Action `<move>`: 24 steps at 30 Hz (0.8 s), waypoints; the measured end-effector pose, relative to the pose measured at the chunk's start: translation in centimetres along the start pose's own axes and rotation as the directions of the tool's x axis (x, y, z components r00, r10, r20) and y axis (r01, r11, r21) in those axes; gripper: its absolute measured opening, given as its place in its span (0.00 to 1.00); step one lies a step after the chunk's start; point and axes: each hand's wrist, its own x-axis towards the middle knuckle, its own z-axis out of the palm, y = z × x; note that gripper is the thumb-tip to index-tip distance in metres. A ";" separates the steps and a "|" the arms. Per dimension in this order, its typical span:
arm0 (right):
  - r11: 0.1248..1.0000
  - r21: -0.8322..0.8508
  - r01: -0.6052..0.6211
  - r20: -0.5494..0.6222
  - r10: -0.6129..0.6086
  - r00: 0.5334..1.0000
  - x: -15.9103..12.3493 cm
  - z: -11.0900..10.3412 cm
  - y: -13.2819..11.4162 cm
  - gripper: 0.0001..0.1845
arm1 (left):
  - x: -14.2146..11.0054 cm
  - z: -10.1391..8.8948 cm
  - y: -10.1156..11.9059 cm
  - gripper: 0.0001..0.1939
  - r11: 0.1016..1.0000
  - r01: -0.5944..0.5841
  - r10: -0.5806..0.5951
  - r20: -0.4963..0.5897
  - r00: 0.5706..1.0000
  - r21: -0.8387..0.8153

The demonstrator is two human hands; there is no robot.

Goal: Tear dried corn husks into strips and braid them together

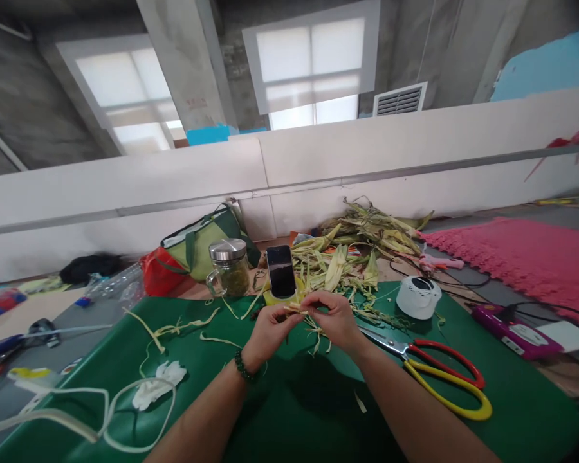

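My left hand [271,329] and my right hand [335,319] meet over the middle of the green mat [299,418]. Between their fingertips is a pale strip of corn husk [295,309], pinched from both sides. Thin husk ends [318,334] hang below the right fingers. Just beyond the hands a phone [280,272] leans upright on a yellow support. To the right lie large scissors [444,373] with one red and one yellow handle, blades pointing toward my right hand. A bead bracelet [242,365] circles my left wrist.
A heap of corn husks [376,231] lies at the back. A lidded glass jar [229,270] and a green bag [202,241] stand back left. A white container [418,297] and a purple device [516,331] are right. Crumpled tissue [158,384] and a white cable [107,411] lie left.
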 end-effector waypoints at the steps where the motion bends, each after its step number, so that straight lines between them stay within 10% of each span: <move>1: 1.000 -0.012 0.002 0.006 -0.001 1.000 -0.1 0.0 0.0 0.04 | -0.1 0.0 0.1 0.11 1.000 0.003 -0.003 -0.013 1.000 -0.020; 13: 0.939 -0.241 0.244 0.156 -0.210 0.965 -0.8 -0.1 -0.3 0.06 | -1.1 0.1 0.8 0.11 0.936 0.167 -0.199 -0.073 0.977 -0.309; 24: 0.959 -0.237 0.154 0.152 -0.120 0.981 -0.9 -0.4 -0.6 0.05 | -1.3 1.2 0.7 0.16 0.794 0.352 -0.448 -0.085 0.890 -0.495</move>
